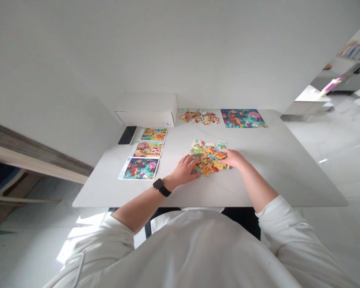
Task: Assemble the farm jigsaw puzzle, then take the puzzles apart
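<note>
A loose heap of colourful puzzle pieces [208, 163] lies on the white table [258, 176] in front of me. My left hand [186, 170], with a black watch on its wrist, rests at the heap's left edge, its fingers spread over the pieces. At the right side of the heap, my right hand [232, 157] has its fingers closed on an orange puzzle piece [219, 155]. Three picture cards stand in a column to the left: a lion scene [154, 134], a farm scene [148, 149] and a dark blue scene [141, 168].
Along the wall are a white box [147, 116], a second pile of pieces [200, 117] and a dark blue picture [244, 118]. A phone [127, 135] lies near the table's left edge, in front of the box.
</note>
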A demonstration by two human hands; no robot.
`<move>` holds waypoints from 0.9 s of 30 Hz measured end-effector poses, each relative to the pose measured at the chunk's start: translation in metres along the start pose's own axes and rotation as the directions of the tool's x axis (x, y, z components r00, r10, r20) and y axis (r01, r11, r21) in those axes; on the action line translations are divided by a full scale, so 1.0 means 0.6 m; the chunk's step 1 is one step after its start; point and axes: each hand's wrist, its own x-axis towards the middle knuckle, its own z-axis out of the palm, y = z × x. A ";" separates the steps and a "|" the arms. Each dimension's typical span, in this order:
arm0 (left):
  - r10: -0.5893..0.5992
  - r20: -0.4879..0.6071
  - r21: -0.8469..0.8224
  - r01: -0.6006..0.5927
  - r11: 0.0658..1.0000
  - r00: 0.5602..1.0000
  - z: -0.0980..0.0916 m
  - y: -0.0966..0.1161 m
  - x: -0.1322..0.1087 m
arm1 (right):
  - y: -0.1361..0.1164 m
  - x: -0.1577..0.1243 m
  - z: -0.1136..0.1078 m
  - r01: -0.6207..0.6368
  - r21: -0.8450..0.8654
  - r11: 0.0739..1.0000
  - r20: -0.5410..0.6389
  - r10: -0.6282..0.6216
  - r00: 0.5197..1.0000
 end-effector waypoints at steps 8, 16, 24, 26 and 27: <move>-0.069 -0.037 0.068 0.072 0.995 0.997 -0.020 -0.001 -0.032 | -0.033 0.007 0.016 0.031 0.512 0.859 0.093 -0.091 0.991; -0.037 -0.055 -0.046 0.035 0.998 0.998 -0.006 0.001 -0.015 | -0.065 0.010 -0.025 0.045 0.706 0.707 0.038 -0.101 0.994; 0.018 -0.079 -0.036 -0.021 0.999 0.997 0.001 0.026 -0.004 | -0.040 0.032 -0.004 0.167 0.016 0.986 -0.295 -0.155 0.943; 0.090 -0.015 -0.016 -0.090 0.996 0.996 0.005 0.033 0.004 | -0.032 0.034 0.008 0.206 -0.029 0.978 -0.243 -0.207 0.948; 0.121 0.016 -0.005 -0.121 0.993 0.993 0.007 0.037 0.010 | -0.031 0.031 0.014 0.235 -0.044 0.971 -0.218 -0.239 0.946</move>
